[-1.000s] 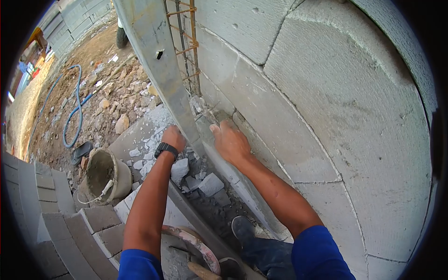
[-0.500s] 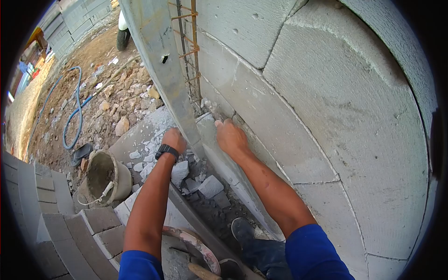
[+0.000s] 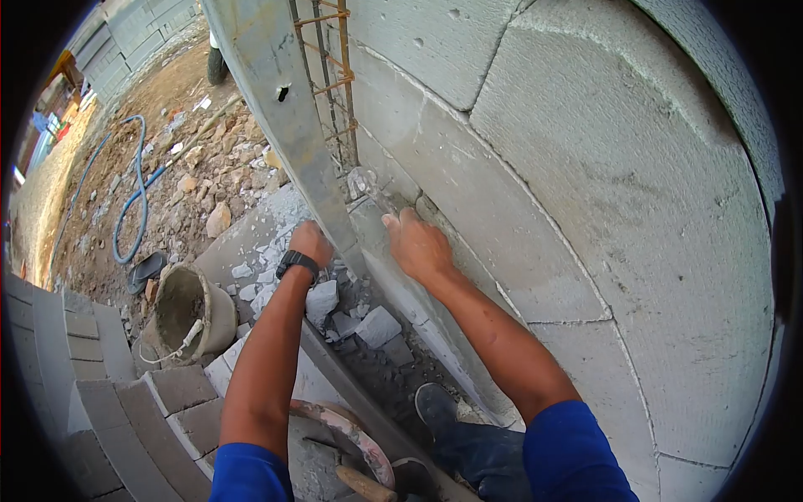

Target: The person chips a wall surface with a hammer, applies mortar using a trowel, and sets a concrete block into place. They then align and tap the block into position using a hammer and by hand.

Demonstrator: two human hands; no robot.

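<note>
My right hand [image 3: 421,247] is closed around a hammer-like tool [image 3: 368,186] with a rounded grey head. The tool's head lies near the foot of the rusty rebar cage [image 3: 347,79], above a narrow pale ledge [image 3: 381,251] along the block wall. My left hand [image 3: 311,244], with a black watch on the wrist, is curled into a fist beside the lower end of the upright grey board [image 3: 293,117]. Its fingertips are turned away, and what they grip, if anything, is hidden. Broken block pieces [image 3: 378,328] lie below it.
A light block wall [image 3: 619,201] rises on the right. At left stands a mortar-stained bucket [image 3: 219,322] beside stacked blocks [image 3: 180,391]. A round-rimmed tub [image 3: 372,448] with a wooden handle [image 3: 365,485] is near my legs. A blue hose [image 3: 142,205] crosses the rubble.
The tool in my right hand, blurred before, now shows more clearly near the rebar's foot. My left hand stays almost in place, and the view has shifted slightly.
</note>
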